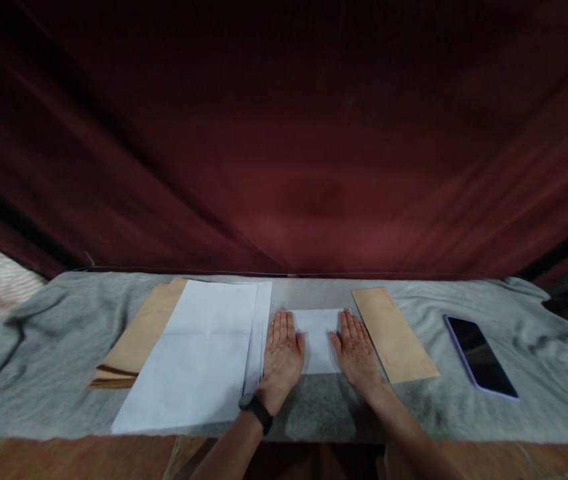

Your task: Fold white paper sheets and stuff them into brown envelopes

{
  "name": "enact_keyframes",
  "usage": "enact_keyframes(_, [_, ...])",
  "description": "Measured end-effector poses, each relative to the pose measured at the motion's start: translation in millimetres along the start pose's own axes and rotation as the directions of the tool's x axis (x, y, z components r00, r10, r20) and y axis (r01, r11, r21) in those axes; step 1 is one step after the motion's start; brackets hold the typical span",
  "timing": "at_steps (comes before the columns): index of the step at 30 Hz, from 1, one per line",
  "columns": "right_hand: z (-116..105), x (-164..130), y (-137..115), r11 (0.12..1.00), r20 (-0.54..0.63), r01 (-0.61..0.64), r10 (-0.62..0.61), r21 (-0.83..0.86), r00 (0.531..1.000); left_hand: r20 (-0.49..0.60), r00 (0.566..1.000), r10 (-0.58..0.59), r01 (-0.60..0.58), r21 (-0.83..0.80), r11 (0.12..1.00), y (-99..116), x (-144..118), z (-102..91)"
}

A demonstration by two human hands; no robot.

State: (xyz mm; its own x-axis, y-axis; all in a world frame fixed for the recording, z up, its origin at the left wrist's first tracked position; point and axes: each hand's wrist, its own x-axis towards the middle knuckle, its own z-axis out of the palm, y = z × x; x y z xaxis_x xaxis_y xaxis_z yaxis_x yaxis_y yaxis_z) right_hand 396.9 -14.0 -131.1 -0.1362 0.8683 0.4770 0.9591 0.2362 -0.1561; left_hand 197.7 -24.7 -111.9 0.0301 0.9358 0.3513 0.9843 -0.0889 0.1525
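Both hands flat on folded paper

Left hand (pixel 282 353) and right hand (pixel 357 350), fingers outstretched, press the folded paper (pixel 318 340) onto the worktop (pixel 414 413).

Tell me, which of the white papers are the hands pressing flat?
The small folded white sheet between the left hand and right hand. The larger white stack lies untouched to its left, atop brown envelopes.

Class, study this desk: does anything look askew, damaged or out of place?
Nothing is damaged or spilled. The grey cloth is rumpled at its left and right ends. Both hands, the left hand and right hand, press flat on a folded white paper. The white sheets partly cover the brown envelopes.
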Motion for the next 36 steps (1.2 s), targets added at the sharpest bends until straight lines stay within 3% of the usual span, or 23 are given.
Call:
enact_keyframes(4, [-6.9,2.9,-9.8,0.999,0.018,-0.036,0.036,0.004,0.999,-0.021,1.000,0.011,-0.010,0.039,0.999,8.6,1.5,-6.8])
enact_keyframes(8, [-12.3,5.2,-31.2,0.997,0.104,0.051,-0.056,0.052,0.993,-0.010,0.983,0.183,-0.183,0.021,0.983,21.4,-1.5,-9.5])
enact_keyframes(11, [-10.9,3.0,-36.8,0.995,0.135,0.090,-0.095,0.045,0.986,0.019,0.971,0.238,-0.238,-0.004,0.971,25.5,-5.8,-4.6])
enact_keyframes(20, [-3.2,-4.2,-4.6,0.997,0.002,0.068,-0.068,-0.023,0.998,-0.010,0.986,0.168,-0.168,-0.012,0.986,13.9,-15.5,-3.0])
enact_keyframes(26, [-2.3,-7.0,-1.0,0.999,-0.061,0.027,-0.029,-0.031,0.998,-0.044,0.994,0.099,-0.099,0.001,0.995,4.1,-25.0,-6.2])
enact_keyframes(30, [-11.8,4.7,-0.5,0.997,0.029,-0.071,0.071,0.001,0.997,-0.027,0.994,0.105,-0.105,-0.003,0.994,3.9,-24.3,-11.0])
enact_keyframes(36, [-29.0,29.4,0.8,0.965,0.187,-0.258,0.244,0.057,0.952,-0.006,0.995,0.101,-0.101,-0.020,0.995,4.3,-22.7,-10.7])
